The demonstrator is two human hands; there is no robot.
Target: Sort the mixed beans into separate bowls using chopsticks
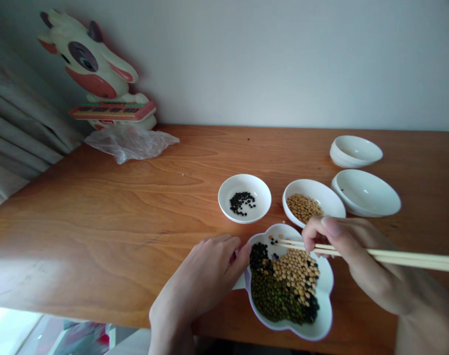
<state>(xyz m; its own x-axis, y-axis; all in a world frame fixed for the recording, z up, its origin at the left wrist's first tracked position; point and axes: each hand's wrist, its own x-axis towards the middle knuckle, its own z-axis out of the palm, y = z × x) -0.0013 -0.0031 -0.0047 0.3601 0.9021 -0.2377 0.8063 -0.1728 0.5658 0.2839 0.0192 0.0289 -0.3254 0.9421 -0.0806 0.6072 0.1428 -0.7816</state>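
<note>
Gripping chopsticks (pixel 357 252) in my right hand (pixel 357 261), tips hovering over the flower-shaped dish (pixel 322 325) of mixed beans; left hand (pixel 205 276) is closing its fingers on that dish's rim. I'm seeing the wooden table (pixel 117 222), then a bowl of soybeans (pixel 313 199), then a black-bean bowl (pixel 244 197), both just beyond

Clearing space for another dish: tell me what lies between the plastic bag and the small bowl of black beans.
Head view: only bare wooden table between the plastic bag and the bowl of black beans.
</note>
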